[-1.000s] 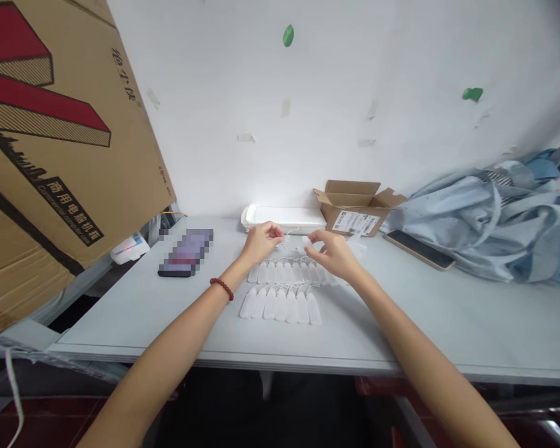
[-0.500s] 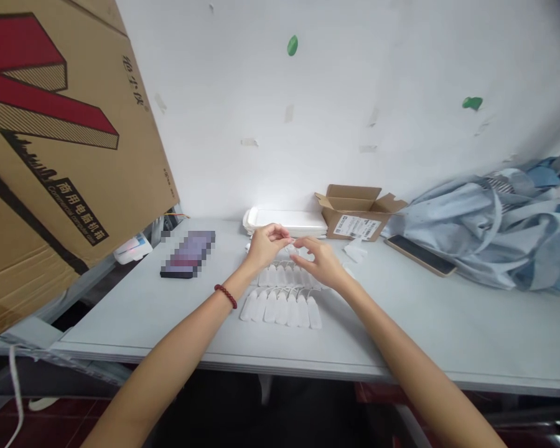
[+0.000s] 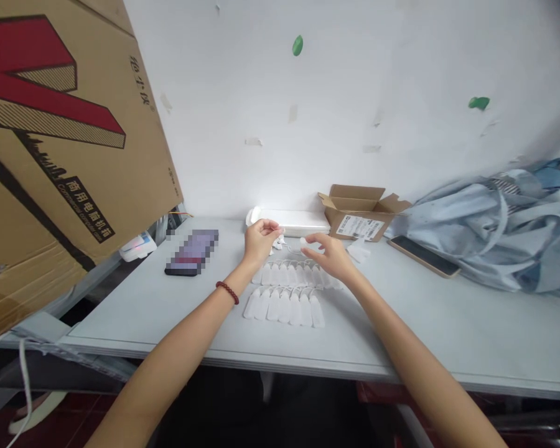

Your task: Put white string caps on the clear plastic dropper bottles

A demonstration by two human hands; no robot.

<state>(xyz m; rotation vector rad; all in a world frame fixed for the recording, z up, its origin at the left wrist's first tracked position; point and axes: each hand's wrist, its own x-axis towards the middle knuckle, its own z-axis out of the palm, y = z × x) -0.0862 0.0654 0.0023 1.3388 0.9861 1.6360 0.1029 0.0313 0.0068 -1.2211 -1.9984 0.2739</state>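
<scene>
My left hand point(image 3: 260, 241), with a dark red bead bracelet point(image 3: 228, 292) on its wrist, pinches a small white corded piece point(image 3: 281, 231) between thumb and fingertips. Below those fingers hang other small white bits point(image 3: 277, 244), too small to name. My right hand point(image 3: 329, 254) has thumb and index finger around a small white end point(image 3: 303, 241). A thin white cord seems to run between the hands. Under them lie two rows of flat, rounded white tag-like pieces with thin cords, a back row point(image 3: 284, 274) and a front row point(image 3: 284, 307). The right hand partly covers the back row.
White flat packs point(image 3: 292, 219) lie against the wall, beside an open small carton point(image 3: 361, 218). Loose white pieces point(image 3: 358, 251) are near the carton. A phone point(image 3: 193, 252) lies left, another point(image 3: 422, 255) right by a light blue cloth point(image 3: 485, 236). A large cardboard box point(image 3: 74, 168) leans at left.
My hands, close together before, are now apart, the right one drawn to the right. Small white bits now show hanging under the left fingers. The view has shifted slightly.
</scene>
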